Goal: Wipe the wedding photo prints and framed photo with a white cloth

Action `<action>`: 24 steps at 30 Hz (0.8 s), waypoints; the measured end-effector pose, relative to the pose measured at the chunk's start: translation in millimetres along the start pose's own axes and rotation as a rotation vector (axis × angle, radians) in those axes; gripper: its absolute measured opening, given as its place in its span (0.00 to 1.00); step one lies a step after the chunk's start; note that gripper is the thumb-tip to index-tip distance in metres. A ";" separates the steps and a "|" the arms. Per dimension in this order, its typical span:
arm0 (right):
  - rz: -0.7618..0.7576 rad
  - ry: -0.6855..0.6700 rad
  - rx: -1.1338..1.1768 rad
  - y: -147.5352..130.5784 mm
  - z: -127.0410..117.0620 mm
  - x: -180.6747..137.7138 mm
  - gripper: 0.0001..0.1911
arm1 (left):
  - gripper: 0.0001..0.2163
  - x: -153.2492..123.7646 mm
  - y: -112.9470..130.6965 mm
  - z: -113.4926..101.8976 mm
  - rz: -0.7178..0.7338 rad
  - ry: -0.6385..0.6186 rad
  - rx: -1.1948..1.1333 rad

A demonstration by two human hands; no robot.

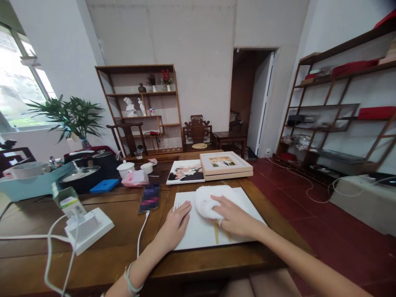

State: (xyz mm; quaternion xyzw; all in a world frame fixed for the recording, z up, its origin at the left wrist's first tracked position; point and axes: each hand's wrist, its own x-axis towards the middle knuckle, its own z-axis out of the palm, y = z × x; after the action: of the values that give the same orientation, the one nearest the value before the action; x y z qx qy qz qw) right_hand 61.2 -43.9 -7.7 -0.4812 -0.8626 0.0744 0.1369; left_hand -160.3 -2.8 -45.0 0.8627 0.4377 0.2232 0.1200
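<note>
A white board [193, 237] with tan marks near its front edge lies flat on the wooden table. My left hand [177, 225] rests on the left part of this board, its fingers stretched out and holding nothing. On the board's middle sits a white, fluffy, rounded pad [206, 200]; its exact kind I cannot make out. My right hand [230, 214] grips the pad from above, fingers bent over its right side, with a ring on one finger. Part of the board is hidden under the pad and my right forearm.
Behind the board lie a photo print [185, 175] and a light wooden picture frame [227, 172]. Left of it are a phone [150, 197] on a white cable, a white power strip [89, 231], a blue box [104, 185] and a dark pan [78, 183]. The table's right edge [272, 218] is near.
</note>
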 end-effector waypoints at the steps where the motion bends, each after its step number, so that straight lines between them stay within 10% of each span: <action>1: 0.024 0.016 -0.020 6.4 1.5 10.1 0.18 | 0.18 -0.1 0.8 -0.7 -0.003 -0.003 -0.001; 7: 0.098 0.049 -0.054 8.0 11.7 41.5 0.21 | 0.17 0.3 2.9 -2.9 0.004 0.014 -0.013; 16: -0.039 -0.099 -0.026 -72.4 2.1 -31.4 0.20 | 0.18 2.7 0.1 -2.0 0.060 -0.018 -0.046; 24: 0.027 -0.060 0.063 -29.9 5.2 3.0 0.21 | 0.18 1.6 1.0 -1.7 0.051 0.007 -0.061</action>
State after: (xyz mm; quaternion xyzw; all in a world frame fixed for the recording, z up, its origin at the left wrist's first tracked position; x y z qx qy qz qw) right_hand 33.9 -57.1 -4.4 -0.4859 -0.8570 0.1178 0.1251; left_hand -159.6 -2.1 -42.7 0.8687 0.4091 0.2425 0.1388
